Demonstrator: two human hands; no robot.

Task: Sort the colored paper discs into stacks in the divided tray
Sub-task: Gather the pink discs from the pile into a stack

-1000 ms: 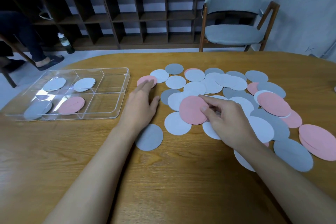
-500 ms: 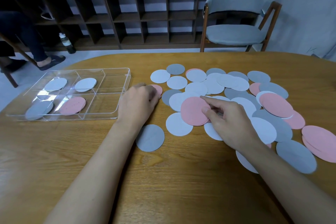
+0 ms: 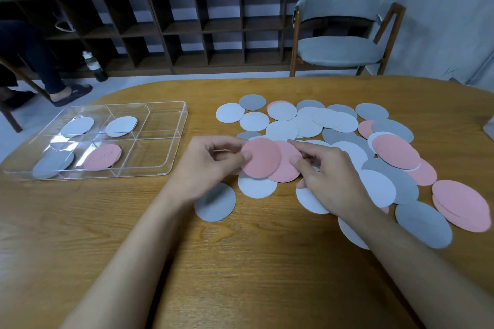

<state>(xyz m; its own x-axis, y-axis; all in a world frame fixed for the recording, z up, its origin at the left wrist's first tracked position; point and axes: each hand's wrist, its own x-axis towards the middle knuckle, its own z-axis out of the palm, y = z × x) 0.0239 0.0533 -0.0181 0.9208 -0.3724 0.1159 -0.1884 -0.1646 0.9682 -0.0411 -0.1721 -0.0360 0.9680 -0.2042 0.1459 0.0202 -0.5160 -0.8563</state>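
Observation:
My left hand (image 3: 211, 159) pinches a pink paper disc (image 3: 263, 159) lifted just above the table. Right beside it my right hand (image 3: 324, 176) holds a second pink disc (image 3: 290, 165), partly tucked behind the first one. A spread of white, grey and pink discs (image 3: 328, 120) covers the table to the right. The clear divided tray (image 3: 171, 139) lies at the left. It holds a pink stack (image 3: 103, 157), a white stack (image 3: 121, 126) and two pale grey-blue stacks (image 3: 77, 125) (image 3: 52, 165). Its two right compartments are empty.
A lone grey-blue disc (image 3: 215, 203) lies under my left wrist. More pink discs (image 3: 461, 204) sit near the table's right edge. Beyond the table stand a grey chair (image 3: 342, 48) and a dark shelf unit (image 3: 187, 27). A seated person's legs (image 3: 40, 61) show at far left.
My left hand has drawn a small pink disc back from the pile's left edge, lifted it and brought it against the pink disc in my right hand.

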